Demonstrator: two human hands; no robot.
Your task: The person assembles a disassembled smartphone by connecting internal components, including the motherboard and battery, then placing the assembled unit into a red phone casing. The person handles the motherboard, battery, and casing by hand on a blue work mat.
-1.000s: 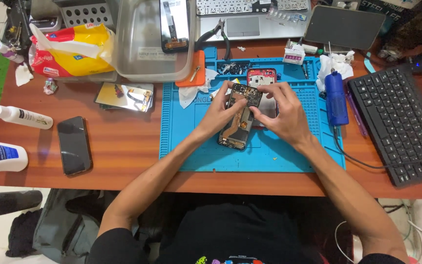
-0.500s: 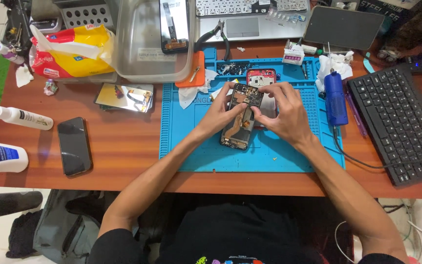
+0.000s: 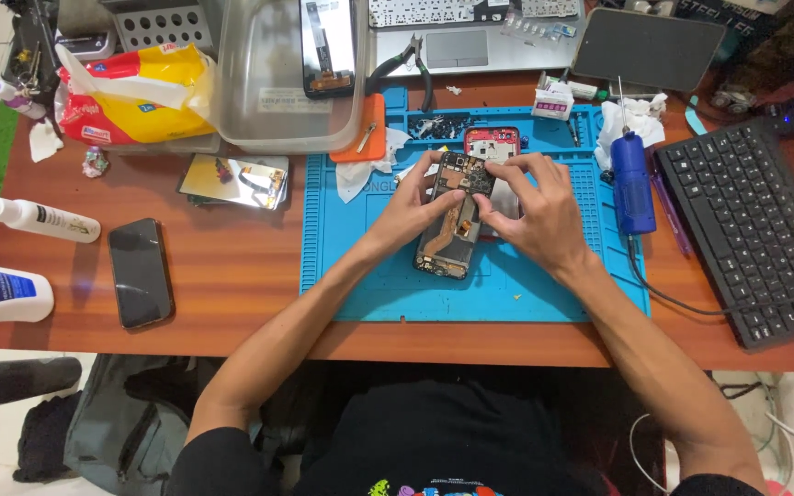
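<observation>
An opened phone (image 3: 452, 220) with its back off and its boards bare lies on a blue repair mat (image 3: 388, 285). My left hand (image 3: 411, 209) grips its left edge, fingers on the upper part. My right hand (image 3: 535, 209) holds the right side, fingertips pinching at the top of the board. A red phone frame (image 3: 492, 142) lies just behind the hands, partly hidden by them.
On the right lie a black keyboard (image 3: 755, 230) and a blue electric screwdriver (image 3: 633, 184) with its cable. A black phone (image 3: 140, 272), two white bottles (image 3: 34, 219) and a yellow-red bag (image 3: 130, 96) sit left. Clear plastic box (image 3: 277, 83), laptop (image 3: 452, 28) and tablet (image 3: 645, 48) at the back.
Both hands stay on the opened phone; only the fingers shift slightly at its upper end. The phone has barely moved.
</observation>
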